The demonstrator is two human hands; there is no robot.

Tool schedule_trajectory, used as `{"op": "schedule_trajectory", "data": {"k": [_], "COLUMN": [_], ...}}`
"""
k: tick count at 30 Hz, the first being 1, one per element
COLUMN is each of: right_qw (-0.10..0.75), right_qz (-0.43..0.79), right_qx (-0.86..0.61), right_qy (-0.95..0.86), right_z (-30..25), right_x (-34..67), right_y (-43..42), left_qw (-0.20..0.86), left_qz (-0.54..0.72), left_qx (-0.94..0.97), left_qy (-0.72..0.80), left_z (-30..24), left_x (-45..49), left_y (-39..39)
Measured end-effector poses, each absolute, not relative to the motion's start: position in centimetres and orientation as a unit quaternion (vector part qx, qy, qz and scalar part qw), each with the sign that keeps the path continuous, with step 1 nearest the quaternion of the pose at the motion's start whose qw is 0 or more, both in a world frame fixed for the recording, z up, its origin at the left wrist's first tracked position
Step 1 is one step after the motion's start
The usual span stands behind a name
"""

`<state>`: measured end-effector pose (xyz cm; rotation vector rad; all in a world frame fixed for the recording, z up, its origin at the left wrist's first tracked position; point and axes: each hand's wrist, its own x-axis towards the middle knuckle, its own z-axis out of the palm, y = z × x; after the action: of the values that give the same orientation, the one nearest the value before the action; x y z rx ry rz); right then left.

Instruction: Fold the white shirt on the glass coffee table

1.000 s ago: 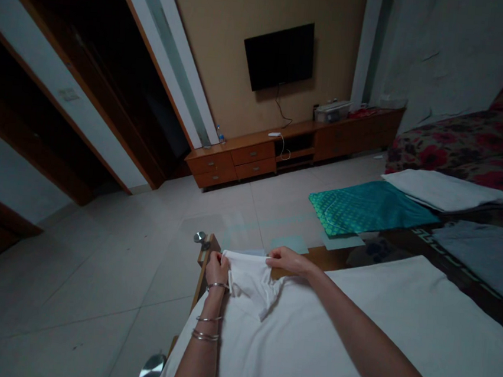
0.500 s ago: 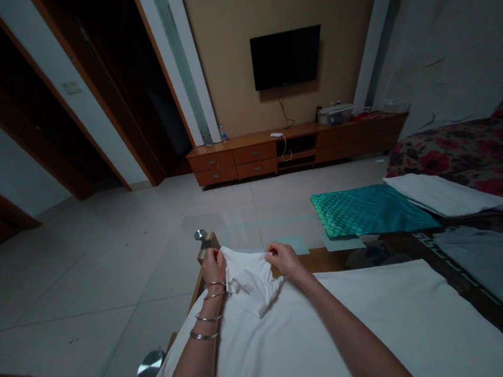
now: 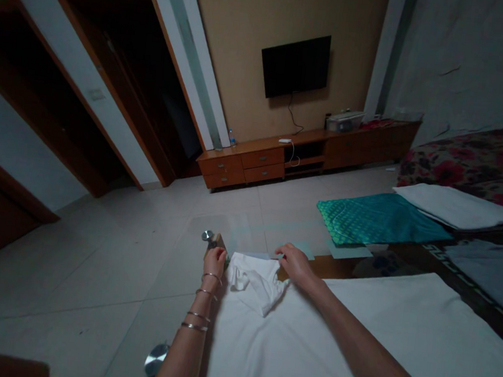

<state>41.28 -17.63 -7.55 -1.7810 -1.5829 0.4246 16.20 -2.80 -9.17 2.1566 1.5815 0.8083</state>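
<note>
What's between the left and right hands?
The crumpled far end of the white garment lies between the left hand and the right hand; the head view shows it.

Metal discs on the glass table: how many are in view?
2: a far disc beyond the left hand, and a near disc left of the left forearm, low in view. More may hide under the white cloth.
</note>
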Motion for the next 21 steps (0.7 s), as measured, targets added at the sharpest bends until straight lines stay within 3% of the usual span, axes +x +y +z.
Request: {"op": "schedule_trajectory", "data": {"k": [7, 10, 13, 21], "right_qw": [0.238, 0.169, 0.134, 0.193], "right_qz": [0.170, 0.119, 0.081, 0.125], "right_qx": [-0.449, -0.484, -0.551, -0.657], "right_qy": [-0.844, -0.850, -0.820, -0.718], "right_z": [-4.3, -5.3, -5.6, -3.6], "right_x": [38.2, 35.7, 34.7, 39.1], "right_y": [-23.3, -24.4, -24.2, -23.2], "left_qw": [0.256, 0.241, 0.249, 0.374], "left_qz": [0.179, 0.144, 0.200, 0.271], "left_qx": [0.842, 0.841, 0.807, 0.702], "left_qy": [0.440, 0.462, 0.498, 0.542], "left_z": [-7.3, -8.0, -8.2, -6.1], "left_x": [12.9, 13.7, 14.7, 16.1], "left_y": [-7.9, -10.3, -10.8, -8.2]}}
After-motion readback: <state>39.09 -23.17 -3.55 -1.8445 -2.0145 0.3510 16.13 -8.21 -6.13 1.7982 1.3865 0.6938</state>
